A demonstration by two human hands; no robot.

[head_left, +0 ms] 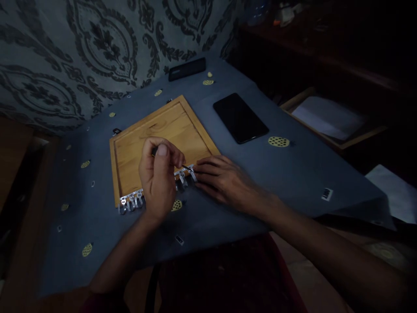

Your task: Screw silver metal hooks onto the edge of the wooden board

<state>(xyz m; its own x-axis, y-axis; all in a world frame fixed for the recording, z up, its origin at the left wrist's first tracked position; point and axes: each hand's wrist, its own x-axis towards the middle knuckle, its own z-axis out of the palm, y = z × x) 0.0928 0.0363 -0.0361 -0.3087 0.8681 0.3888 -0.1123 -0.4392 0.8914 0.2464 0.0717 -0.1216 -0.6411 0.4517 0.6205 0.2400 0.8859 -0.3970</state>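
Note:
My left hand (159, 178) is closed around a screwdriver, whose dark handle end shows at the thumb. The thin screwdriver shaft (186, 168) slants right and down to the near right corner of a wooden board (163, 134). Its tip meets a metal hook strip (131, 195) along the board's near edge, with several silver hooks hanging from it. My left hand hides the middle of that strip. My right hand (224, 180) lies with fingers stretched out at the strip's right end, fingertips touching the board's corner and the last hook.
A black smartphone (240, 117) lies right of the board on the blue tablecloth (293, 182). A dark phone case (187, 69) is at the back by the patterned wall. Small black loops (116, 131) stick out at the board's far edge. An open drawer (332, 117) holds papers.

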